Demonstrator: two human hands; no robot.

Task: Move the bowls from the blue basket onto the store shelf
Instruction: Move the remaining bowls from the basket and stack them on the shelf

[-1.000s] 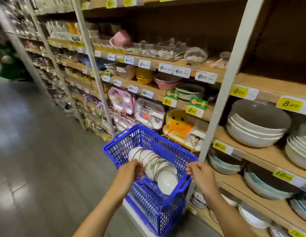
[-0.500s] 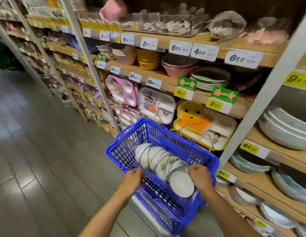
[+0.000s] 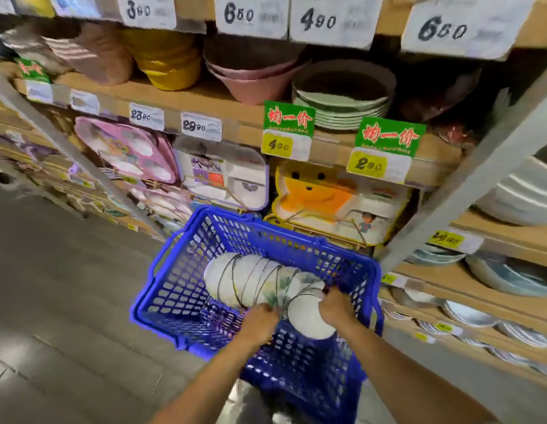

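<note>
Left hand (image 3: 260, 321): back turned up, fingers curled against the left flank of the nearest bowls. Appears to grip the row there, fingertips hidden.
Left forearm (image 3: 205, 384): bare, stretched forward and down from the bottom edge into the basket.
Right hand (image 3: 336, 307): wrist bent inward, fingers hooked over the right rim of the nearest bowl. Closed round that rim rather than lying flat.
Right forearm (image 3: 403, 377): bare, angled in from the lower right to meet the left at the near end of the row.
White ceramic bowls with thin dark rims (image 3: 254, 283): nested in a row lying on its side inside the basket. Mouth of the nearest one faces up and back, and a faint green pattern shows on some.
Handling: probably hard, glazed, slippery and quick to chip. Heavy as a full row, and likely to slide apart if lifted sideways.
Where to hold: squeezed between both ends, or a few at a time with palms under the sides and thumbs over the rims.
Blue plastic lattice basket (image 3: 162, 310): just in front of the shelving. No telling what carries it.
Wooden store shelf (image 3: 229, 123): just beyond the basket, edged with price tags (image 3: 277, 145).
On the shelf: yellow bowls (image 3: 171, 65), pink bowls (image 3: 251, 78) and green plates (image 3: 342, 108).
Progress: by the look of it, no bowl out of the basket yet.
</note>
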